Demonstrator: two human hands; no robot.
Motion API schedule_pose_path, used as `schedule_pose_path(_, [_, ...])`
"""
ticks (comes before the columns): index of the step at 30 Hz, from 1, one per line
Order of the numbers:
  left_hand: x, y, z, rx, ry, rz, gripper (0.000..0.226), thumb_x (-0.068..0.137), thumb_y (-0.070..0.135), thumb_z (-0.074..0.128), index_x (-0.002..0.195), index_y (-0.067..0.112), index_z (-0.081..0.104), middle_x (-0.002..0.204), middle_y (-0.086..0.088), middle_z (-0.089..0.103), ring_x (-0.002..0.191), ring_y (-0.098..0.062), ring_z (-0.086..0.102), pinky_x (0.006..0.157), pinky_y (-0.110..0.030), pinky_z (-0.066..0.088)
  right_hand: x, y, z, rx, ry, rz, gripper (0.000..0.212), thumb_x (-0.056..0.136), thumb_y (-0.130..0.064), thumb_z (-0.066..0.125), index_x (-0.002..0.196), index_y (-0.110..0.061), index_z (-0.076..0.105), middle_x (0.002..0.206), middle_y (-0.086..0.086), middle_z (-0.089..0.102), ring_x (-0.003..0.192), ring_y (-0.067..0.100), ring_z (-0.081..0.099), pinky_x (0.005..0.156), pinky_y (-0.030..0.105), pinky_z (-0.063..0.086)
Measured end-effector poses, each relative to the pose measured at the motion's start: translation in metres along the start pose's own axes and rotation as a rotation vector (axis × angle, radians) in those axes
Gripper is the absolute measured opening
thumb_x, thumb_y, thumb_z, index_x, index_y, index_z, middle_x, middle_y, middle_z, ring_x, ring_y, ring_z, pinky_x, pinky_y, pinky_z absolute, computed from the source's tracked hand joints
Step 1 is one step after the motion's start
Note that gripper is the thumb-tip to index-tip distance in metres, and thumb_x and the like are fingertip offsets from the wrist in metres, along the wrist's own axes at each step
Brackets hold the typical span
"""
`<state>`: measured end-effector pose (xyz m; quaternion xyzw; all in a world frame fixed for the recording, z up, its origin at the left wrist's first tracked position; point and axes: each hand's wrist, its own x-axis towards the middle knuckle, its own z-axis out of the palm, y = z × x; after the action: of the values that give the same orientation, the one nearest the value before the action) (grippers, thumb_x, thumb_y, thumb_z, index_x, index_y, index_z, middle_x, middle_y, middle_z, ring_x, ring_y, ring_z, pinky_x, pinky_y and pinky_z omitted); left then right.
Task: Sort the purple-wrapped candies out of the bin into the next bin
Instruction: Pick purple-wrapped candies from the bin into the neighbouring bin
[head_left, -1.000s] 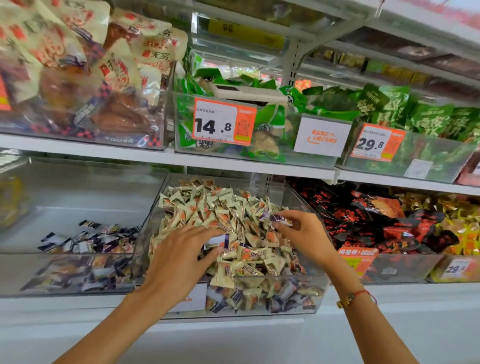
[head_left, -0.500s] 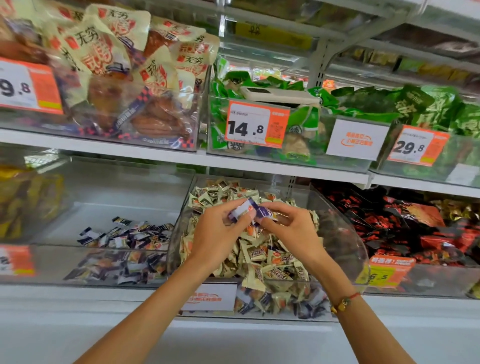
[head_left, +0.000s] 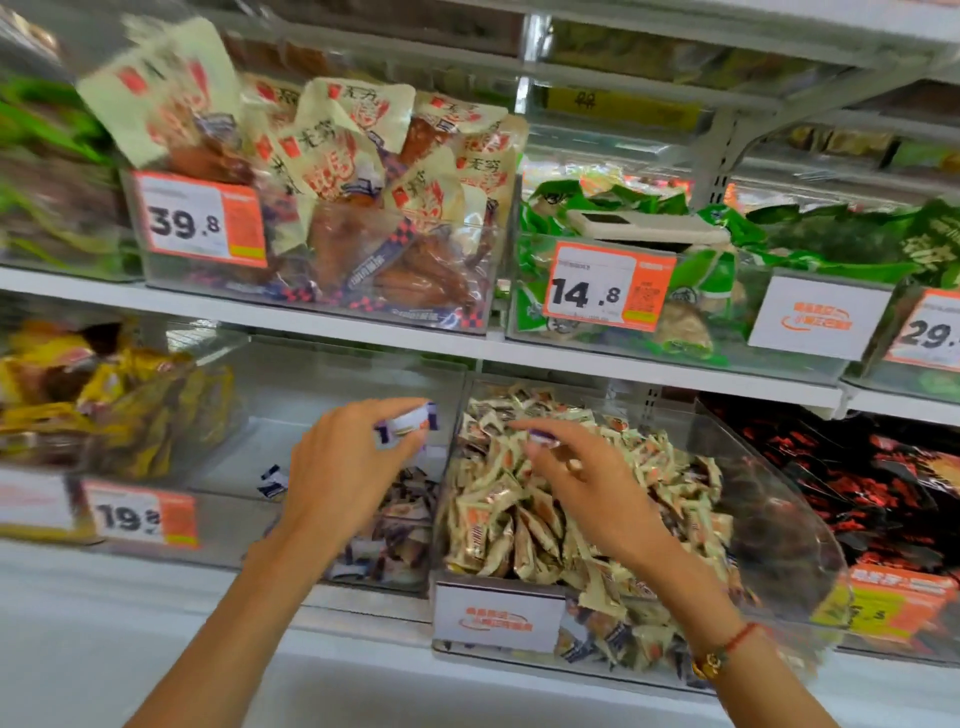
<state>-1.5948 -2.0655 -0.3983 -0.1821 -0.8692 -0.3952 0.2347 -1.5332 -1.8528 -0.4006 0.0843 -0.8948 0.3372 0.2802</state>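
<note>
Left hand (head_left: 343, 467) swung left off candy bin (head_left: 779, 499), gripping purple-wrapped candies (head_left: 408, 423); right hand (head_left: 587, 478) pinching another purple candy (head_left: 543, 439) over it.

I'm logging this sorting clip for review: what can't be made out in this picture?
- Head view, left hand: its grip holds purple-wrapped candies; motion blur hides their number.
- Right hand: a purple wrapper shows at the fingertips; too blurred to tell whether it is pinched.
- Clear plastic left bin: the hand covers part of its candy pile.
- Orange 29 price tag: cut off by the right edge.
</note>
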Motion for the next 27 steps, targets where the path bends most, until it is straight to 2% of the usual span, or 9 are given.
schedule_pose_path(3, [0.007,-0.031,-0.009,0.062,0.031,-0.116,0.031,0.087,0.03,0.067,0.118,0.036,0.066,0.116,0.001,0.068,0.084,-0.024,0.063,0.057,-0.028,0.039,0.024,-0.029,0.038,-0.044,-0.073,-0.149,0.025,0.097,-0.018,0.055,0.119,-0.024,0.067,0.109,-0.005,0.065,0.09,-0.002,0.057,0.08,0.008,0.044])
schedule_pose_path(7, [0.008,-0.054,-0.003,0.19,-0.027,-0.148,0.03,0.09,0.031,0.062,0.118,0.04,0.066,0.089,-0.001,0.071,0.071,-0.025,0.061,0.053,-0.03,0.04,0.055,-0.04,0.081,-0.283,-0.293,-0.143,0.032,0.097,-0.016,0.051,0.126,-0.025,0.061,0.119,0.005,0.062,0.106,0.025,0.059,0.089,0.041,0.05])
schedule_pose_path(9, [0.006,-0.063,0.003,0.237,-0.131,-0.123,0.033,0.094,0.033,0.056,0.126,0.04,0.059,0.103,-0.002,0.071,0.088,-0.026,0.065,0.063,-0.035,0.049,0.061,-0.037,0.081,-0.401,-0.392,-0.147,0.04,0.095,-0.017,0.053,0.133,-0.027,0.056,0.13,0.006,0.06,0.117,0.029,0.056,0.094,0.042,0.047])
schedule_pose_path(12, [0.003,-0.07,0.008,0.333,-0.261,-0.034,0.04,0.099,0.029,0.048,0.139,0.032,0.047,0.135,-0.001,0.057,0.12,-0.022,0.055,0.095,-0.037,0.045,0.049,-0.035,0.049,-0.32,-0.391,-0.158,0.037,0.095,-0.02,0.058,0.131,-0.026,0.058,0.132,0.001,0.06,0.117,0.021,0.055,0.098,0.037,0.044])
schedule_pose_path(14, [0.0,-0.062,0.013,0.34,-0.212,0.062,0.041,0.099,0.026,0.047,0.14,0.028,0.047,0.142,0.002,0.049,0.13,-0.018,0.045,0.106,-0.033,0.034,0.03,-0.026,0.014,-0.235,-0.337,-0.106,0.03,0.095,-0.025,0.059,0.124,-0.029,0.062,0.125,-0.008,0.062,0.112,0.009,0.056,0.094,0.026,0.044])
schedule_pose_path(19, [-0.018,-0.001,0.029,0.072,0.015,0.395,0.029,0.097,0.033,0.047,0.119,0.026,0.064,0.121,0.011,0.062,0.113,-0.01,0.053,0.093,-0.03,0.043,-0.031,0.007,-0.062,-0.128,-0.229,0.062,0.028,0.085,-0.039,0.068,0.113,-0.036,0.068,0.109,-0.022,0.067,0.098,-0.004,0.061,0.085,0.02,0.05])
schedule_pose_path(22, [-0.039,0.033,0.043,-0.041,-0.265,0.634,0.04,0.093,0.054,0.042,0.122,0.035,0.06,0.123,0.018,0.058,0.113,0.004,0.046,0.096,-0.015,0.034,-0.06,0.022,-0.077,-0.117,-0.381,0.167,0.05,0.072,-0.053,0.073,0.119,-0.044,0.061,0.117,-0.028,0.061,0.105,-0.012,0.055,0.089,0.013,0.045])
schedule_pose_path(25, [-0.055,0.046,0.062,-0.035,-0.58,0.691,0.052,0.084,0.064,0.051,0.13,0.041,0.052,0.131,0.026,0.048,0.119,0.01,0.037,0.095,-0.003,0.02,-0.073,0.044,-0.086,-0.198,-0.401,0.157,0.05,0.079,-0.034,0.078,0.121,-0.048,0.055,0.12,-0.029,0.056,0.109,-0.014,0.05,0.091,0.009,0.041])
schedule_pose_path(27, [-0.057,0.046,0.075,-0.031,-0.594,0.714,0.045,0.086,0.056,0.057,0.128,0.04,0.056,0.128,0.025,0.051,0.116,0.009,0.041,0.096,-0.005,0.027,-0.078,0.057,-0.096,-0.187,-0.377,0.2,0.054,0.079,-0.031,0.078,0.123,-0.049,0.053,0.125,-0.027,0.053,0.114,-0.015,0.046,0.093,0.007,0.04])
